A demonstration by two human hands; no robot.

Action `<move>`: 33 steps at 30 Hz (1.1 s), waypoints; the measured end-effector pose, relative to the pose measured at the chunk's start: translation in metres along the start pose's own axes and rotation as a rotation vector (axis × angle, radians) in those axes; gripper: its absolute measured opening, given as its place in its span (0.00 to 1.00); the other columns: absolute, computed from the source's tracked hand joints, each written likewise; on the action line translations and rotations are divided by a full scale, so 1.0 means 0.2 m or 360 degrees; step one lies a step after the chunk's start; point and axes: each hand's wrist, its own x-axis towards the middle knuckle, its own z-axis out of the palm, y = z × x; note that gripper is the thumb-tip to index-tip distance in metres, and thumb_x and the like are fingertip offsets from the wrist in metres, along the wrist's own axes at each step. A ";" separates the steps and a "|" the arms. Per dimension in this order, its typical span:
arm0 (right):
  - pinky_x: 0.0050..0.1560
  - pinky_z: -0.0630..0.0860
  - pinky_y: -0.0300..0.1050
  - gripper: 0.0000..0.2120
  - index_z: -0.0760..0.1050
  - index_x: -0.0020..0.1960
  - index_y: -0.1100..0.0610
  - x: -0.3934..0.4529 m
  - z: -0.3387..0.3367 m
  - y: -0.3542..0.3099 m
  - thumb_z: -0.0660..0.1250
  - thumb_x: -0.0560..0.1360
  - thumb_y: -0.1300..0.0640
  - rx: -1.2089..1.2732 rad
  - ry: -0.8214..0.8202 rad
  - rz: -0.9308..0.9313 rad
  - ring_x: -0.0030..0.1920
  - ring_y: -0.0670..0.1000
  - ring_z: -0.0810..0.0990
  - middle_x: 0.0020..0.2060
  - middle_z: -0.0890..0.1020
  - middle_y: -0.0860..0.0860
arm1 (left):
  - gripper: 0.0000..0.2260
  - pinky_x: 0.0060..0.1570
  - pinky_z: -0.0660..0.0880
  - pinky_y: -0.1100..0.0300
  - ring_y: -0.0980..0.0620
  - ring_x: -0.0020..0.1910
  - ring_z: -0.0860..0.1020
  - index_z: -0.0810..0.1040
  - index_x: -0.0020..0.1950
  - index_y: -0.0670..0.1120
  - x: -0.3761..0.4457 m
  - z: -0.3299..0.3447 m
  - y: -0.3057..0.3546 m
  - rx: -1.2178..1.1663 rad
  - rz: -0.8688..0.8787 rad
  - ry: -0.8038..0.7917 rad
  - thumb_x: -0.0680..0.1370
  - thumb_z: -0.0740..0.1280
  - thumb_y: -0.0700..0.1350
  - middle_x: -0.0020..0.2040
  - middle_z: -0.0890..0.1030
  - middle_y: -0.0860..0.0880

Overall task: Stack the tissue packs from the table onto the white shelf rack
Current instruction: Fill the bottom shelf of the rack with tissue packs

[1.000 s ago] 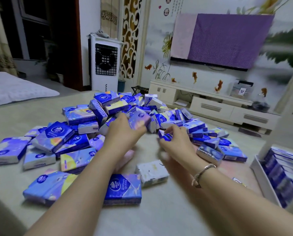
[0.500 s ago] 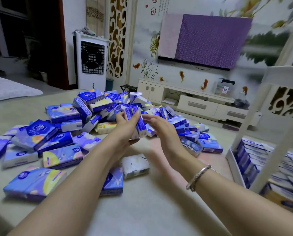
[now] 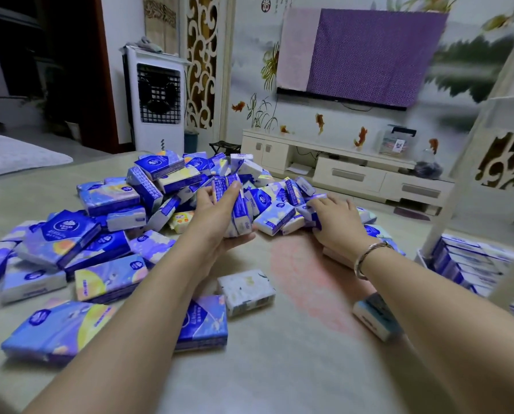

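Clearly most of the job is left: a broad heap of tissue packs [image 3: 148, 204] covers the left and middle of the table [image 3: 279, 369], some piled at the far side, many lying flat and scattered toward the near left edge. A few loose ones lie closer in, among them a pale pack [image 3: 246, 291] near the middle and a blue pack [image 3: 203, 324] partly under the left forearm.

The left hand [image 3: 217, 216] is cupped, palm turned inward, its fingers curled round a small bundle of packs [image 3: 234, 204] held upright on edge just above the table. To its right, the right hand [image 3: 336, 222], with a bangle [image 3: 366, 258] on the wrist, lies palm-down on the packs at the heap's right flank, fingers spread and bent over one of them [image 3: 314, 213]; whether it has truly closed on that pack I cannot tell.

At the far right stands the white shelf rack [image 3: 470, 186], its slanted upright crossing the view. Its low tier already holds a neat row of packs [image 3: 470, 264], so some stacking is done. One stray pack [image 3: 375, 315] lies under the right forearm, between the heap and the rack, and the rack's upright itself looks like the thing to steer around when carrying a bundle across.
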 end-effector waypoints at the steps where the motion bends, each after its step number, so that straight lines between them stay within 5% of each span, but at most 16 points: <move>1: 0.65 0.60 0.51 0.18 0.71 0.63 0.52 -0.01 -0.01 0.00 0.63 0.73 0.58 -0.0035 0.0088 -0.0023 0.67 0.55 0.67 0.62 0.77 0.50 | 0.17 0.41 0.82 0.50 0.39 0.49 0.83 0.64 0.64 0.50 0.00 0.00 0.00 0.0005 0.0002 -0.0003 0.79 0.63 0.54 0.54 0.81 0.42; 6: 0.47 0.68 0.49 0.07 0.76 0.49 0.54 -0.10 -0.16 -0.10 0.64 0.75 0.53 0.0394 0.0441 0.0179 0.50 0.59 0.77 0.45 0.83 0.54 | 0.14 0.39 0.81 0.54 0.48 0.39 0.81 0.62 0.61 0.53 -0.06 0.04 -0.01 0.0133 0.0101 -0.0038 0.79 0.64 0.53 0.57 0.79 0.45; 11: 0.47 0.79 0.55 0.06 0.80 0.41 0.53 -0.28 -0.40 -0.25 0.67 0.74 0.53 0.1736 0.0318 0.0535 0.43 0.55 0.83 0.38 0.84 0.52 | 0.15 0.42 0.78 0.56 0.48 0.57 0.78 0.59 0.59 0.56 -0.17 0.12 -0.04 0.0419 0.0370 -0.0116 0.79 0.64 0.51 0.70 0.69 0.49; 15: 0.47 0.82 0.57 0.08 0.80 0.46 0.58 -0.50 -0.61 -0.29 0.67 0.76 0.54 0.2191 0.0078 0.0520 0.48 0.60 0.84 0.44 0.84 0.60 | 0.18 0.61 0.74 0.46 0.48 0.63 0.74 0.58 0.61 0.57 -0.33 0.17 -0.04 0.0617 0.0647 -0.0173 0.78 0.65 0.49 0.70 0.66 0.49; 22: 0.53 0.80 0.49 0.16 0.77 0.56 0.62 -0.84 -0.94 -0.15 0.60 0.80 0.51 0.2423 -0.0170 0.0402 0.45 0.52 0.83 0.48 0.83 0.57 | 0.05 0.65 0.71 0.47 0.50 0.65 0.73 0.65 0.56 0.61 -0.64 0.37 0.10 0.0384 0.0519 -0.0455 0.81 0.53 0.58 0.66 0.72 0.50; 26: 0.53 0.81 0.52 0.11 0.78 0.52 0.57 -1.00 -1.02 -0.03 0.65 0.77 0.50 0.2453 0.0066 0.0444 0.46 0.50 0.83 0.45 0.84 0.53 | 0.10 0.55 0.75 0.56 0.55 0.56 0.76 0.70 0.59 0.58 -0.82 0.52 0.20 0.0392 0.0559 -0.0854 0.80 0.56 0.46 0.61 0.76 0.51; 33: 0.49 0.81 0.47 0.10 0.74 0.51 0.55 -1.27 -1.10 0.25 0.70 0.73 0.52 0.2392 0.0296 0.0648 0.46 0.47 0.83 0.46 0.82 0.51 | 0.24 0.67 0.69 0.59 0.64 0.65 0.71 0.66 0.71 0.61 -1.08 0.74 0.19 0.0647 0.0712 -0.1204 0.81 0.57 0.36 0.69 0.72 0.58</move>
